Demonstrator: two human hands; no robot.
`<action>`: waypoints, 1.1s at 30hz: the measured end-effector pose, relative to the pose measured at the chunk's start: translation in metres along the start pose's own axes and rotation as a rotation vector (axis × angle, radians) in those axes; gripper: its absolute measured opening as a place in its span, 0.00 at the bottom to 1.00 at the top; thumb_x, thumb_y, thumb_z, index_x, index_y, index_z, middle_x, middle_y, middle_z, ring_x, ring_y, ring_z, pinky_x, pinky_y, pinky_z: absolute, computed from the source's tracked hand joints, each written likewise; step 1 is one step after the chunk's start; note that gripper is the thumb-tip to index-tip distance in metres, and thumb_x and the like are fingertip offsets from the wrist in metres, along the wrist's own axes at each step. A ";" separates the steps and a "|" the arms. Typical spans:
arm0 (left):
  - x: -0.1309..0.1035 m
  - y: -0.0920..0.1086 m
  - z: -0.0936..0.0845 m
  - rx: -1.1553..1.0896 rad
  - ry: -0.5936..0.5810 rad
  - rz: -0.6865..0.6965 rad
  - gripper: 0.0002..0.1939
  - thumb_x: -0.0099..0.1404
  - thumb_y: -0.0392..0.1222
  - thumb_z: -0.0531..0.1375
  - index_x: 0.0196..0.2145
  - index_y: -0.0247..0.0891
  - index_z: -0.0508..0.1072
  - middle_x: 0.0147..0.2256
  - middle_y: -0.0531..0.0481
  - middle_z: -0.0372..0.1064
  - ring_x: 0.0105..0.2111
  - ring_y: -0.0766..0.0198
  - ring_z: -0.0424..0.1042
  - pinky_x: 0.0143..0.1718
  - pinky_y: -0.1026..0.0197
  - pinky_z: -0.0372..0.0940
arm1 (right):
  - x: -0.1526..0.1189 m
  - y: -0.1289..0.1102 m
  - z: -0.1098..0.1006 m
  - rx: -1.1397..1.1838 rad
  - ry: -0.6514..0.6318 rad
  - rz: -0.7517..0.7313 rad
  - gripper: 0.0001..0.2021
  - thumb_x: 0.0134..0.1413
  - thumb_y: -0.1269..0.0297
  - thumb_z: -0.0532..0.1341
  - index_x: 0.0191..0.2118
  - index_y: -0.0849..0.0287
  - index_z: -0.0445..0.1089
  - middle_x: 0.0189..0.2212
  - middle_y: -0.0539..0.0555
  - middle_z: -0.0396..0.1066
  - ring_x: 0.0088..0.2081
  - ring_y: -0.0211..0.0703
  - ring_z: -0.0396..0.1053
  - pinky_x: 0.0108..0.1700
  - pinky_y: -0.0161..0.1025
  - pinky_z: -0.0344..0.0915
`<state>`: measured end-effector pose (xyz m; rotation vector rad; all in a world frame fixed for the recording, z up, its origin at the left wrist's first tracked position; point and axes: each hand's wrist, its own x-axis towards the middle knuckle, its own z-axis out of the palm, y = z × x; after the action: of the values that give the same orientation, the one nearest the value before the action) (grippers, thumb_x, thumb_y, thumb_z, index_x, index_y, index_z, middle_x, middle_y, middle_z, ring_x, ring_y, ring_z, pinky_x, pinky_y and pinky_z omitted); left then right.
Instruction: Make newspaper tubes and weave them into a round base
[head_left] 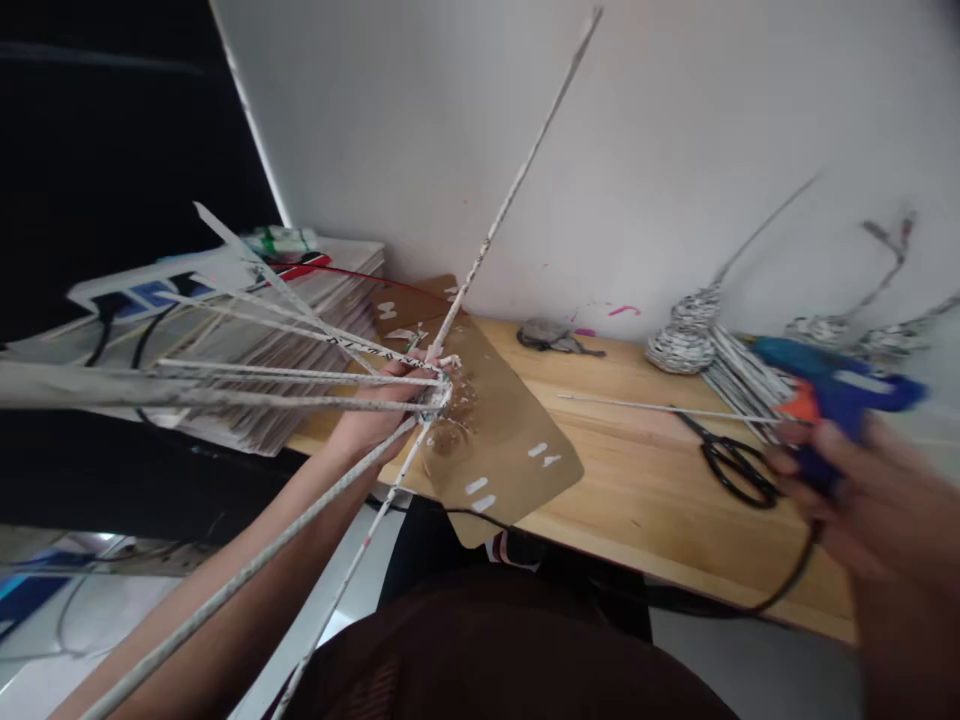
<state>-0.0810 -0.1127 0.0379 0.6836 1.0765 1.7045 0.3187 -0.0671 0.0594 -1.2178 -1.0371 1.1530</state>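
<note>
My left hand (379, 405) is closed around the hub of a bundle of rolled paper sticks (433, 392). The long white sticks fan out from it, several towards the left, one up to the right and others down towards me. Over the right side of the table, my right hand (877, 490) grips a blue glue gun (840, 400) with an orange part, blurred by motion. A thin paper stick (660, 407) reaches left from near these fingers; whether they hold it I cannot tell. Black scissors (739, 470) lie just left of the right hand.
A brown cardboard sheet (517, 430) with white scraps lies on the wooden table (622, 500). Woven paper pieces (682, 335) and a grey cloth-like lump (551, 337) rest by the wall. Stacked papers (262, 380) stand at left. A black cable (787, 590) hangs beneath the right hand.
</note>
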 end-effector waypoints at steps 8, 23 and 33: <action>0.008 -0.019 0.033 0.057 -0.116 -0.147 0.15 0.45 0.35 0.72 0.31 0.34 0.74 0.28 0.51 0.74 0.24 0.68 0.72 0.25 0.67 0.67 | -0.025 0.026 0.083 0.178 -0.502 0.202 0.15 0.53 0.56 0.69 0.41 0.50 0.64 0.31 0.48 0.67 0.26 0.33 0.65 0.17 0.25 0.42; 0.028 -0.022 0.048 0.014 -0.179 -0.185 0.14 0.47 0.35 0.72 0.32 0.35 0.75 0.29 0.50 0.77 0.24 0.66 0.74 0.27 0.64 0.70 | -0.024 0.028 0.099 0.094 -0.653 0.144 0.12 0.61 0.53 0.62 0.44 0.50 0.61 0.27 0.47 0.65 0.22 0.32 0.58 0.18 0.29 0.40; 0.025 -0.021 0.061 -0.001 -0.079 -0.234 0.17 0.44 0.32 0.72 0.33 0.34 0.74 0.26 0.49 0.76 0.23 0.66 0.74 0.24 0.66 0.68 | -0.023 0.032 0.097 0.063 -0.618 0.108 0.12 0.62 0.53 0.61 0.43 0.52 0.62 0.24 0.47 0.66 0.20 0.30 0.49 0.19 0.32 0.38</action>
<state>-0.0315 -0.0655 0.0460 0.5944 1.0561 1.4659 0.2171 -0.0769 0.0361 -0.8873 -1.3839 1.6909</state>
